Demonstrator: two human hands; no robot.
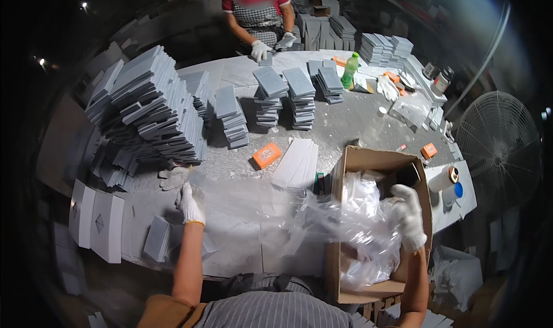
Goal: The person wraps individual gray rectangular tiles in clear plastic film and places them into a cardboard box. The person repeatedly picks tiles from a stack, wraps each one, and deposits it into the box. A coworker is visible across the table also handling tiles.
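Observation:
My left hand (pixel 190 206), in a white knit glove, is closed on the edge of a clear plastic bag (pixel 247 204). The film stretches rightward over the table, smeared by motion, to the crumpled clear plastic inside an open cardboard box (pixel 332 264). Above the box's right side is my right hand (pixel 409 217), also gloved; its fingers look extended and slightly bent, apart from the thumb. A loose white glove (pixel 173 178) lies just beyond my left hand. Close to my left forearm, some grey tiles (pixel 157 237) stand on edge, partly under film.
Tall leaning stacks of grey tiles (pixel 167 109) rise at the left, with shorter stacks (pixel 300 97) farther back. White strips (pixel 296 162), an orange box (pixel 266 155) and a green bottle (pixel 349 70) are on the table. Across it, a gloved co-worker (pixel 259 17) handles tiles. A fan (pixel 496 149) stands right.

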